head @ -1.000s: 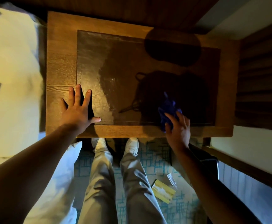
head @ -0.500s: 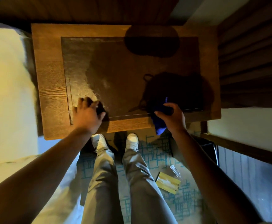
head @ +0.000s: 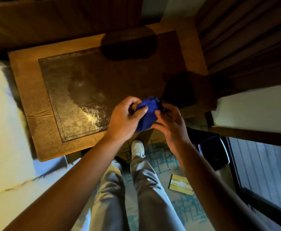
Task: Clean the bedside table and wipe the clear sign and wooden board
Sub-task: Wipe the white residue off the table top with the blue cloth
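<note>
A bunched blue cloth is gripped between the curled fingers of the left hand and right hand, above the near edge of the wooden bedside table.

Both forearms are seen bare to the frame edge; no sleeves, watch, rings or gloves are visible. The left hand and right hand are ungloved, and short, unpainted nails can be made out on the left hand's thumb and fingers. Light grey-beige trousers are worn, loose cut, with creases running down both legs, one sharp fold on each. One white sneaker is seen, low profile, with a dark mark at its side near the heel; laces cannot be resolved. The other foot is hidden behind the arms.
</note>
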Demonstrator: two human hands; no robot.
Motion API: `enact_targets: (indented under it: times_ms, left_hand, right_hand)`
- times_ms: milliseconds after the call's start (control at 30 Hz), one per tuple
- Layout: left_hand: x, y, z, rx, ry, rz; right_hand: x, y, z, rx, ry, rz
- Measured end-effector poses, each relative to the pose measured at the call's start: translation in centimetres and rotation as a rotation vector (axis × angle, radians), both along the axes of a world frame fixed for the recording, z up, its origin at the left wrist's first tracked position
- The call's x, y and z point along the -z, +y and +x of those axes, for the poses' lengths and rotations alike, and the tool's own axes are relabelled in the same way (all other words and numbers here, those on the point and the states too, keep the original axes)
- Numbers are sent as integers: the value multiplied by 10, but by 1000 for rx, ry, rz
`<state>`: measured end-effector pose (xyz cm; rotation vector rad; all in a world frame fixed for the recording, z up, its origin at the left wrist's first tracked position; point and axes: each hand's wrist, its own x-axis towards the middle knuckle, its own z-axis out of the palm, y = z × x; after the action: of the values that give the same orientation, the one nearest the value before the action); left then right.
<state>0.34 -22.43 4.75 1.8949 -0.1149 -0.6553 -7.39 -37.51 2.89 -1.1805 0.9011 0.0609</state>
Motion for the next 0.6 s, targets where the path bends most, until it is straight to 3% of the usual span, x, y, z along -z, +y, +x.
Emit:
enact_targets:
  times_ms: [100, 267, 333, 500, 600]
  left_hand:
    - [-18, -16, -6, 50, -15, -86]
    - [-36, -45, -4, 216, 92, -278]
    - [-42, -57, -3, 272, 72, -283]
    - [-50, -80, 0, 290, -67, -159]
    - [-46, -89, 1, 324, -50, -112]
  right_hand:
    - [1, -18, -14, -22, -26, -47]
    - [-3, -53, -35, -85, -213, 315]
    - [-8, -64, -43, -63, -260, 386]
    - [-23, -84, -62, 57, -232, 309]
    - [-30, -86, -74, 177, -256, 301]
